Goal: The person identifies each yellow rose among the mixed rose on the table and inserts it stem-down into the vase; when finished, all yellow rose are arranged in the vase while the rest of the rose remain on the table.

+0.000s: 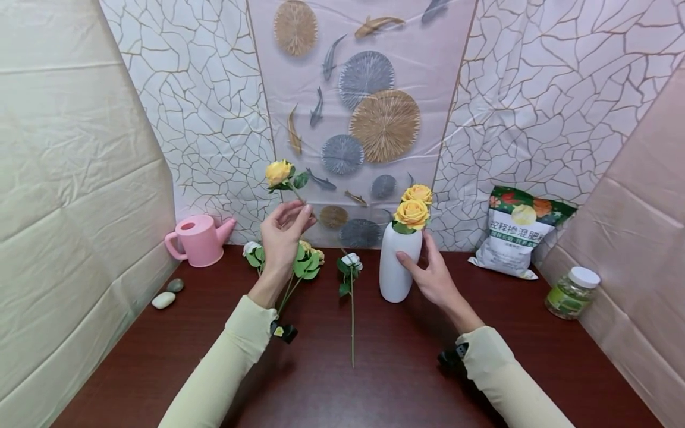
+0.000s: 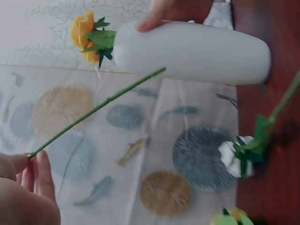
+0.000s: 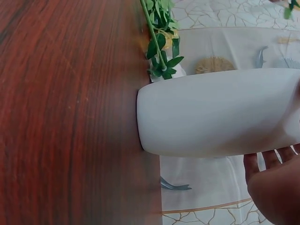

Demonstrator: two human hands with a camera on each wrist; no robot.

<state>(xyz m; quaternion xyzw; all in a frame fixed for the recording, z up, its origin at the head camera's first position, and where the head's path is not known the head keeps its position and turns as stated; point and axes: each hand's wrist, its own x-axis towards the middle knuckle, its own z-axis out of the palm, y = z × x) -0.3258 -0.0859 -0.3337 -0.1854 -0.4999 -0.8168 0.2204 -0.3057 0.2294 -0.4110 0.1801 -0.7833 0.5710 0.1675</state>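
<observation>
My left hand (image 1: 286, 229) pinches the green stem (image 2: 96, 112) of a yellow rose (image 1: 279, 173), held up in the air left of the vase. In the left wrist view the stem's bare lower end points toward the vase without touching it. A white vase (image 1: 396, 261) stands upright on the table with two yellow roses (image 1: 412, 213) in its mouth. Around the vase's right side my right hand (image 1: 432, 272) holds it, thumb in front. A white rose (image 1: 351, 261) lies on the table between the hands, its stem toward me.
More flowers (image 1: 307, 261) lie behind the left forearm, partly hidden. A pink watering can (image 1: 199, 240) and two pebbles (image 1: 163, 299) are at left. To the right stand a fertilizer bag (image 1: 514, 235) and a lidded jar (image 1: 572, 293). A patterned cloth wall backs the table.
</observation>
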